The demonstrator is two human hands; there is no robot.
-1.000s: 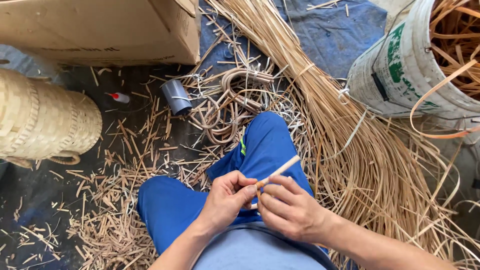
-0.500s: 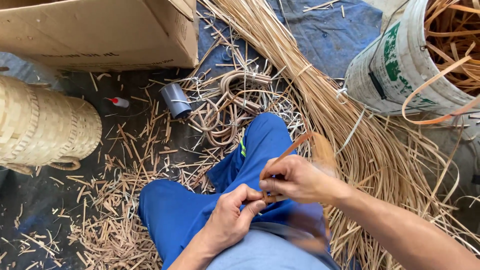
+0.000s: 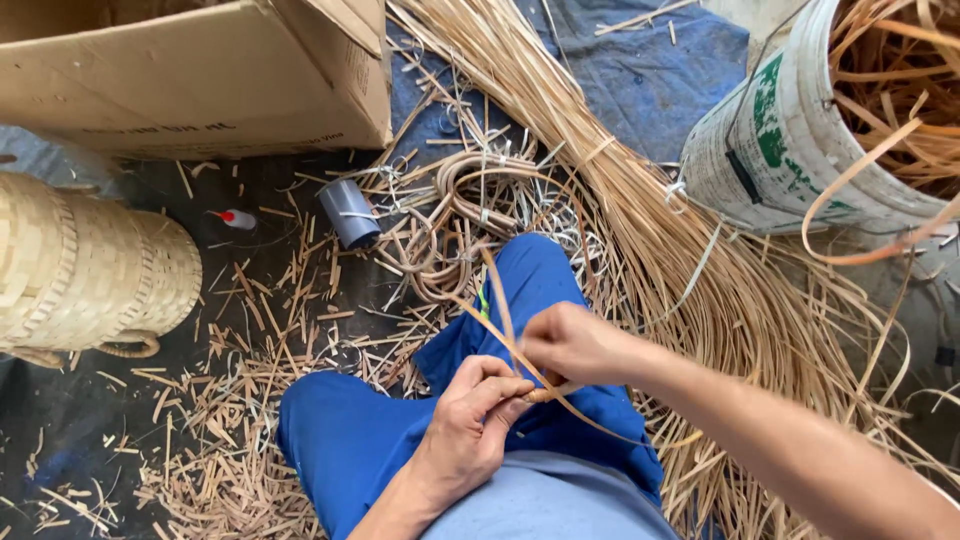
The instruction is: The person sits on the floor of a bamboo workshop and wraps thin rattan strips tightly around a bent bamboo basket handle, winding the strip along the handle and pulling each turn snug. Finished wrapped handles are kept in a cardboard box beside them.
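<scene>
Hands: left hand (image 3: 475, 410) and right hand (image 3: 572, 345) meet over the lap, above the blue trousers (image 3: 520, 300); both are closed on a thin rattan strip (image 3: 500, 300), fingertips almost touching
Left hand: curled, thumb and fingers pinching the strip where a short stub juts toward the right hand; wrist bent, forearm coming up from the lower edge
Right hand: knuckles up, fingers folded over the strip just beside the left; forearm stretches in from the lower right
Strip: rises in a narrow loop from the hands toward the knee; a second tail curves away below the right forearm
Handling: looks light, springy and flat; likely to bend readily along its length yet kink or split if folded sharply; best pinched close to the working point, on the flat faces
Floor: littered with cut rattan scraps (image 3: 230, 400); a long rattan bundle (image 3: 640, 200) lies beyond the knee
Around: woven basket (image 3: 90, 270) at left; cardboard box (image 3: 200, 80) above it; grey tube (image 3: 348, 212) near coiled cane; white bucket (image 3: 780, 140) of strips at upper right
</scene>
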